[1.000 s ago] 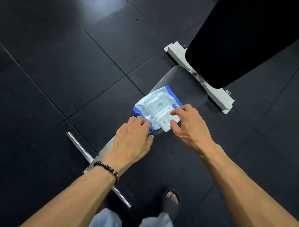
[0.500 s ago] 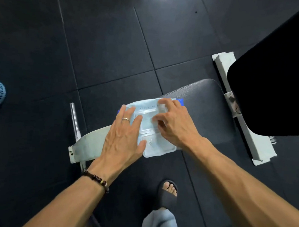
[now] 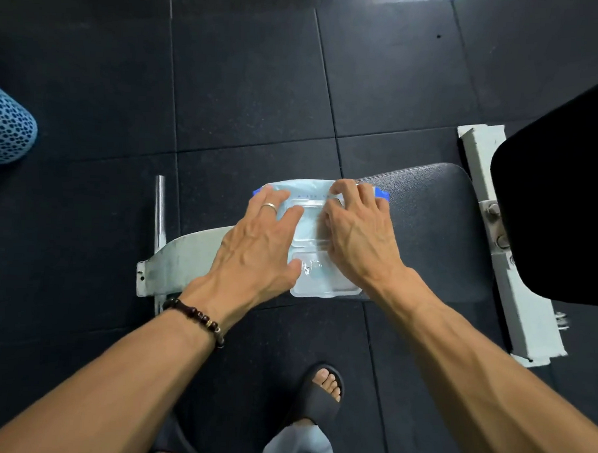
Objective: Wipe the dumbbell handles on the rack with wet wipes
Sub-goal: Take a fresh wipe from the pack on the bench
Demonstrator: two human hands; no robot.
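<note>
Floor [image 3: 245, 87] all round me, dark rubber tiles, and the bench [image 3: 427, 232] straight ahead, its pad carrying the pack [image 3: 326, 279] so I can work it at a handy height. My left hand [image 3: 255, 245] lies flat on the pack's left half, fingers spread and straight, pinning it down, I'd say so it won't slide on the pad. My right hand [image 3: 359, 235] sits on the right half, fingers curled at the lid [image 3: 308, 206], tips at its far edge; whether they actually nip it I can't tell. The pack lies under both palms, near end poking out between my wrists. No wipe out yet. No dumbbells or rack in sight, so the wiping hasn't begun.
</note>
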